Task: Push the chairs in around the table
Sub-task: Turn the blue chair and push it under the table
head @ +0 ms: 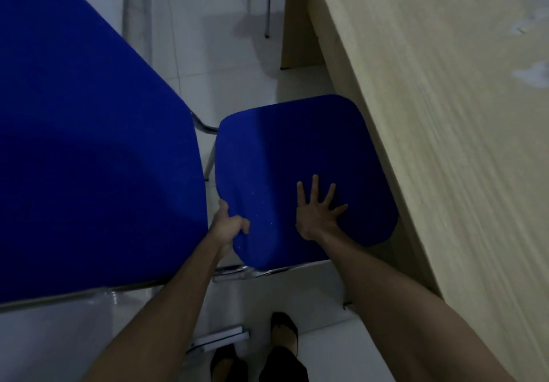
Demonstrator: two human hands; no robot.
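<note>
The person leans over a blue chair (285, 156) whose seat sits just beside the wooden surface (445, 114), one corner already under its edge. The left hand (230, 225) curls shut around the seat's near-left corner, likely to steer; the right hand (319, 210) lies flat, fingers spread, holding nothing, seemingly to press it forward. A second blue chair (89, 144) stands close on the left (still out, I'd judge). No writing is readable anywhere.
</note>
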